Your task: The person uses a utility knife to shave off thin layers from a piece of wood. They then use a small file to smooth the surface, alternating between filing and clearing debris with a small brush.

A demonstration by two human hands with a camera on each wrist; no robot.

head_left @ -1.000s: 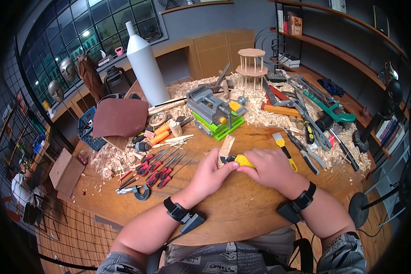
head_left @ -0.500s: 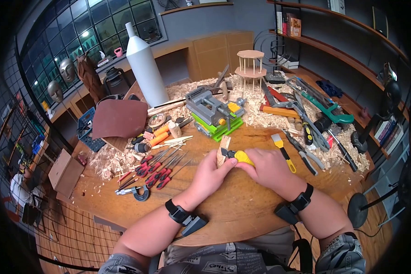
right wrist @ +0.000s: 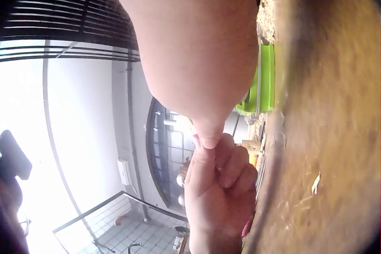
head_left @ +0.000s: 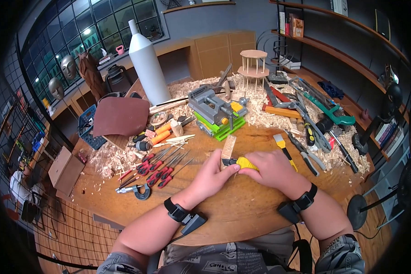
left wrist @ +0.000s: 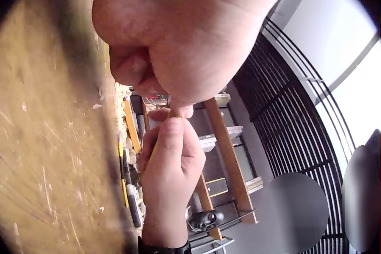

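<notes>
Near the front of the wooden table (head_left: 242,205), my left hand (head_left: 210,174) grips a small flat strip of light wood (head_left: 229,145), whose far end sticks out beyond the fingers. My right hand (head_left: 275,169) holds a yellow-handled knife (head_left: 245,163), its dark front end lying across the lower part of the strip. The left thumb reaches over to the knife, close to the right thumb. In the left wrist view the left hand (left wrist: 178,33) hides the strip. The right wrist view has the right hand (right wrist: 190,57) covering the knife.
Beyond the hands stands a grey vise (head_left: 210,102) on a green base. Red-handled screwdrivers (head_left: 157,169) and a micrometer (head_left: 139,192) lie left. A yellow scraper (head_left: 285,153), pliers (head_left: 308,157) and a green saw (head_left: 329,109) lie right, among wood shavings (head_left: 256,118).
The knife's dark end slid forward along the wood strip, then came back toward the body. The strip tilted slightly; both hands kept their grip.
</notes>
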